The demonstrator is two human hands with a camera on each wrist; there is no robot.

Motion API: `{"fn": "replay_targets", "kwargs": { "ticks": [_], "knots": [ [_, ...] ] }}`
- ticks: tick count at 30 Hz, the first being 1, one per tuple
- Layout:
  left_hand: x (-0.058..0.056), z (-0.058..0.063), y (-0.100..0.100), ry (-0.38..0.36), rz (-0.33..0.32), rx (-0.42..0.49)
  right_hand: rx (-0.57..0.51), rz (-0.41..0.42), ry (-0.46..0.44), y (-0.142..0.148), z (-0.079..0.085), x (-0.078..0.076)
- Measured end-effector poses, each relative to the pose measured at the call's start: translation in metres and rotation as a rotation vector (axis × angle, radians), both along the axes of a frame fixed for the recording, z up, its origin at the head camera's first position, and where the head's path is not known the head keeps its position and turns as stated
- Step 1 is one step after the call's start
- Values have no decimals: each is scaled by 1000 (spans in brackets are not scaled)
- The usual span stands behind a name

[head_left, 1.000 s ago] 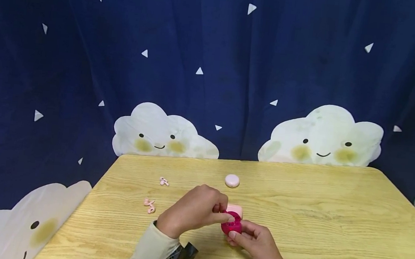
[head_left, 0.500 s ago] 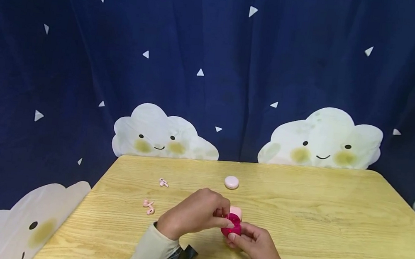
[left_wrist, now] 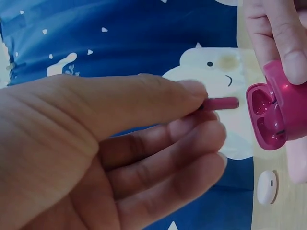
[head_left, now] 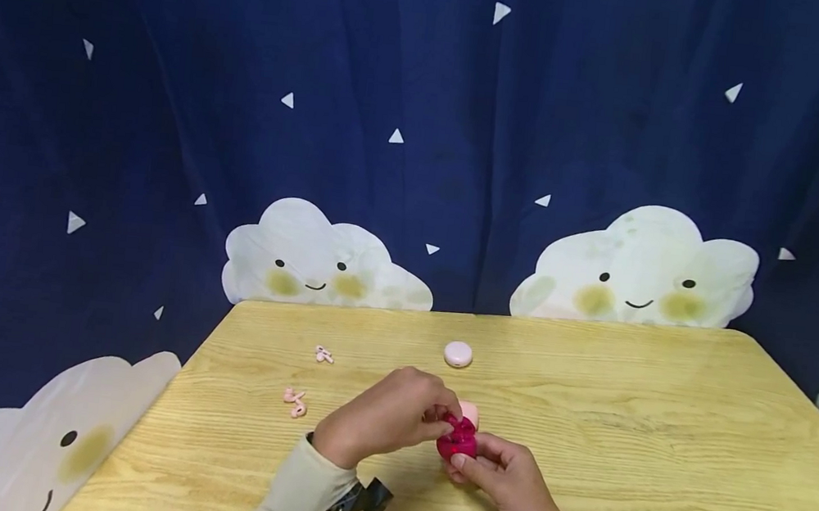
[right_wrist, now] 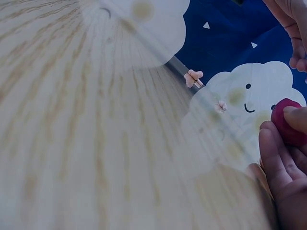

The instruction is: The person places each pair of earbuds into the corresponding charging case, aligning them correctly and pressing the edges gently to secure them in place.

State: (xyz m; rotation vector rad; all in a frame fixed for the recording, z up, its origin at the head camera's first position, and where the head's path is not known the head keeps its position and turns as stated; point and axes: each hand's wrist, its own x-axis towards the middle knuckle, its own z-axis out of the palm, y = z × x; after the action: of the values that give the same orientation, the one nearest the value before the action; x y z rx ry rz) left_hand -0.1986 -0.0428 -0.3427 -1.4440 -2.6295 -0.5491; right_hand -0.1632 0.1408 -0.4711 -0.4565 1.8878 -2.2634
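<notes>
One magenta earbud (left_wrist: 221,103) is pinched in the fingers of the left hand (head_left: 394,417), near one open magenta charging case (left_wrist: 293,110), two hollows showing, which the fingers of the right hand (head_left: 510,472) grip over the worktop (head_left: 658,444). Two pink closed cases, one rectangular (head_left: 469,413), one oval (head_left: 457,354), lie beyond; two pale pink earbud clusters (head_left: 324,355) lie leftward.
</notes>
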Motion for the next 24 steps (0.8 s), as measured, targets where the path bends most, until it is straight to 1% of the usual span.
{"fn": "replay_targets", "kwargs": {
  "ticks": [3, 7, 13, 19, 21, 24],
  "knots": [
    [-1, -1, 2, -11, 4, 0, -2, 0, 2, 1, 1, 0],
    [-2, -3, 2, -33, 29, 11, -5, 4, 17, 0, 0, 0],
    [-3, -6, 3, 21, 62, 13, -5, 2, 30, -1, 0, 0],
    [-3, -7, 4, 53, 77, -3, 4, -7, 28, -1, 0, 0],
    [-3, -8, 5, 46, 79, -5, 9, -8, 34, -1, 0, 0],
    [-3, -9, 6, 17, 83, -14, 10, -4, 46, -1, 0, 0]
  ]
}}
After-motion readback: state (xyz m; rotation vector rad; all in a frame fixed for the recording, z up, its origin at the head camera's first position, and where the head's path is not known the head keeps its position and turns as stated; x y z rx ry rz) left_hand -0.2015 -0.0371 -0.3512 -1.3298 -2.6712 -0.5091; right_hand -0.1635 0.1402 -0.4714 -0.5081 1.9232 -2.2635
